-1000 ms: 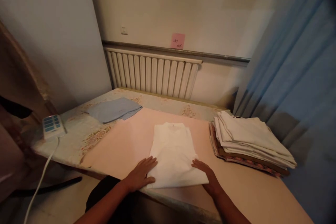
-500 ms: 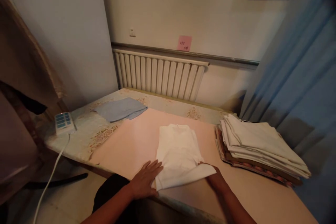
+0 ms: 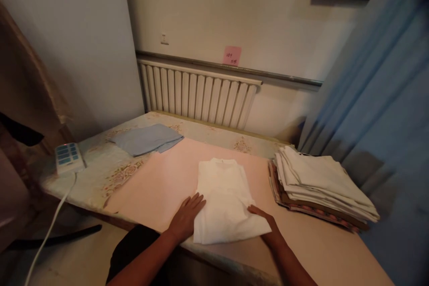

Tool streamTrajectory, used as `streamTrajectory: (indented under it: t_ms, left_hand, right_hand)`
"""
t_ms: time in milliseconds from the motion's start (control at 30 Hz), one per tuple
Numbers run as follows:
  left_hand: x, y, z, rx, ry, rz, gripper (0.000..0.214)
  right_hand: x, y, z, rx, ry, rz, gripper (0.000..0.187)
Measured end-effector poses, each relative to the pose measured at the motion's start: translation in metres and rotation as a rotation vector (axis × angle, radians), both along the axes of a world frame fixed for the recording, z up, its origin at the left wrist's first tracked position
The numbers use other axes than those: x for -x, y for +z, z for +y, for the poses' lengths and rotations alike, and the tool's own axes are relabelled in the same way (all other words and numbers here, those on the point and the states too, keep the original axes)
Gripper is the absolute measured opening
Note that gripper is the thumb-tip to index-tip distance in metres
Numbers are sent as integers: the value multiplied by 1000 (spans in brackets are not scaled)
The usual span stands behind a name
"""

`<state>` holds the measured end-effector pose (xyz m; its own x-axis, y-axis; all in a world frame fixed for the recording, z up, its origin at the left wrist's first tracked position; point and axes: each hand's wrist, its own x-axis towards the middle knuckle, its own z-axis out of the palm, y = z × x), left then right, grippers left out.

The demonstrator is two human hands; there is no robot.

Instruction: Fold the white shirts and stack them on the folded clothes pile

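A folded white shirt (image 3: 223, 201) lies on the pink sheet, its neckline facing the wall and its lower end near the table's front edge. My left hand (image 3: 187, 215) rests at the shirt's left edge, fingers stretched out and the tips touching the cloth. On the other side, my right hand (image 3: 266, 225) grips the shirt's lower right edge. Some of its fingers show on top of the cloth; the lower right corner of the shirt covers part of that hand.
A stack of folded cloths (image 3: 325, 187) stands to the right, beside a blue curtain (image 3: 378, 111). Back left lies a folded blue-grey cloth (image 3: 149, 138). A corded power strip (image 3: 69, 158) sits at the table's left edge. Behind the table is a radiator (image 3: 201, 94).
The shirt's lower flap lies flatter and more spread out. My left hand has shifted slightly up along the left edge. The camera view has turned slightly.
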<state>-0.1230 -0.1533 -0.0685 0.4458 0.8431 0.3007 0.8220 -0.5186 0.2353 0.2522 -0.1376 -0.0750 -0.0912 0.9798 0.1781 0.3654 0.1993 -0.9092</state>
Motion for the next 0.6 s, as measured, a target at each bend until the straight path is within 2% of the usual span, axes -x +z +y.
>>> streamTrajectory:
  t_ms: [100,200,367,500,600]
  left_hand:
    - [0,5,11,52,-19,20,55]
    - [2,10,13,87,-47,-8,53]
    - [16,7,-12,66,-158,-93,46]
    - [21,-1,-44,58,-205,-253,38]
    - [11,9,-54,209,-131,-433,42]
  right_hand:
    - [1,-3,-3,-123,5,-57,50]
    - [0,1,-10,-180,29,-109,48]
    - [-12,8,-44,-252,72,-261,41]
    - [-21,12,-86,-154,-40,-178,40]
    - [-18,29,-100,-25,-99,-87,49]
